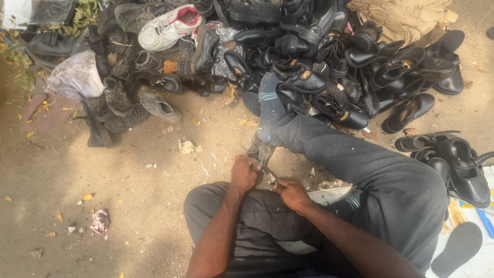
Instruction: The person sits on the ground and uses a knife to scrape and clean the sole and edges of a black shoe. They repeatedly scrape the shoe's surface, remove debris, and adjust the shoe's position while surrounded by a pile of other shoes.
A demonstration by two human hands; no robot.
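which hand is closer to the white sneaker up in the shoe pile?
Left. The left hand sits below the white sneaker, only slightly to its right. The right hand is lower in the picture and farther right, so it is farther off.

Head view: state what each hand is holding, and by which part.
The left hand grips a worn grey shoe at its near end. The right hand is closed on a thin tool by its handle end; what kind of tool cannot be told.
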